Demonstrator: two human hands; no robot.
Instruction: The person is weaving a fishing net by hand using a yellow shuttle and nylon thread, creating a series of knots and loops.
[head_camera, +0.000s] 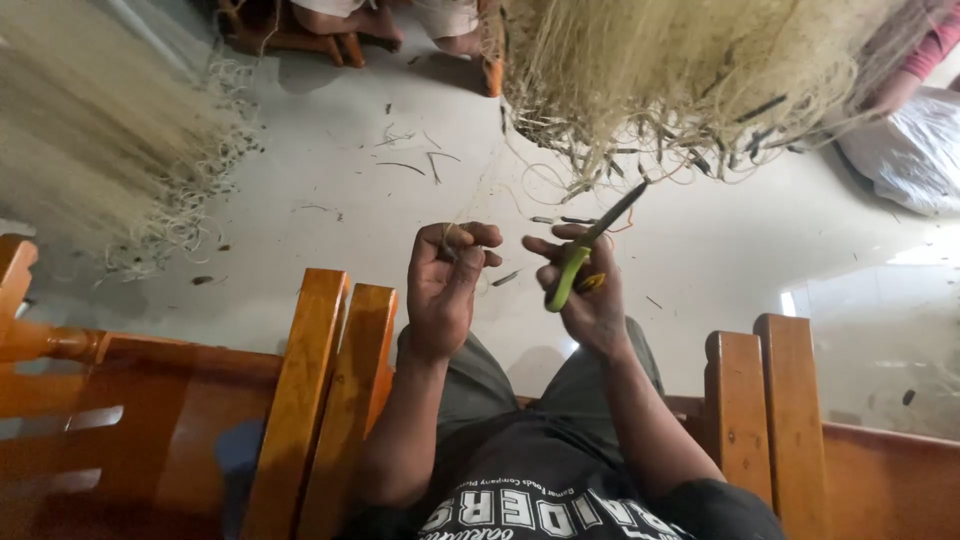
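- Fingers (470, 240) of the left hand (445, 285) are curled closed, pinching a few thin pale fibre strands (452, 236) so they stay taut and apart from the rest.
- Right hand (590, 295) is wrapped closed around the green handles of the scissors (590, 245); the dark blades point up and away toward the hanging bundle of pale fibres (680, 80), whose frayed ends hang just above the blade tips, within cutting reach.
- Both hands are held near each other above the person's knees, over the grey floor (330, 190), where loose clippings lie scattered.
- Orange wooden chair arms (320, 390) flank the lap on either side.
- Another pale fibre heap (90, 140) spreads at the left.
- Someone else's bare feet (385, 25) show at the top edge.
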